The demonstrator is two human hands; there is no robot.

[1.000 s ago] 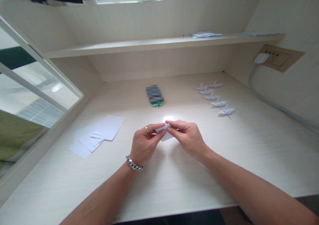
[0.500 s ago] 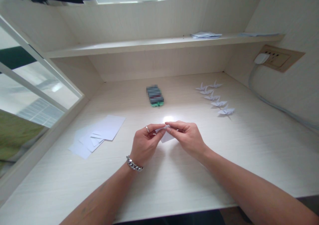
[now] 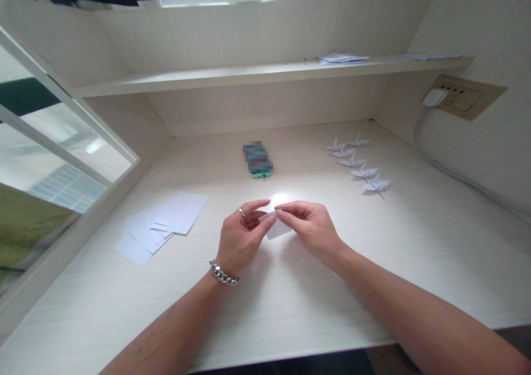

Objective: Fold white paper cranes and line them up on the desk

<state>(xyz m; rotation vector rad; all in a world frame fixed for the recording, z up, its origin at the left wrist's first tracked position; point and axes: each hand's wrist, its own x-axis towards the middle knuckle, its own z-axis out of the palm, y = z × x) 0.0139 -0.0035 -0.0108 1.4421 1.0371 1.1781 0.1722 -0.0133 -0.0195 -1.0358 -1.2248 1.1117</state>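
Note:
A small folded piece of white paper [image 3: 279, 230] is held between my two hands, above the middle of the desk. My left hand [image 3: 244, 237], with a ring and a chain bracelet, grips the paper's left side; the thumb presses on it while the index finger is lifted away. On the right side, my right hand [image 3: 314, 227] pinches the top edge between thumb and index finger. The fingers hide part of the paper, so its exact folds cannot be made out.
Several folded paper cranes [image 3: 376, 186] stand in a cluster at the back right. Loose white sheets [image 3: 182, 212] lie overlapping at the left. A blurred dark object with a green end [image 3: 258, 159] lies behind my hands. A cable [image 3: 456, 178] runs from the wall socket [image 3: 468, 97].
My left index finger has lifted off the paper's top edge and straightened a little. My right hand keeps its pinch, and the paper has barely moved.

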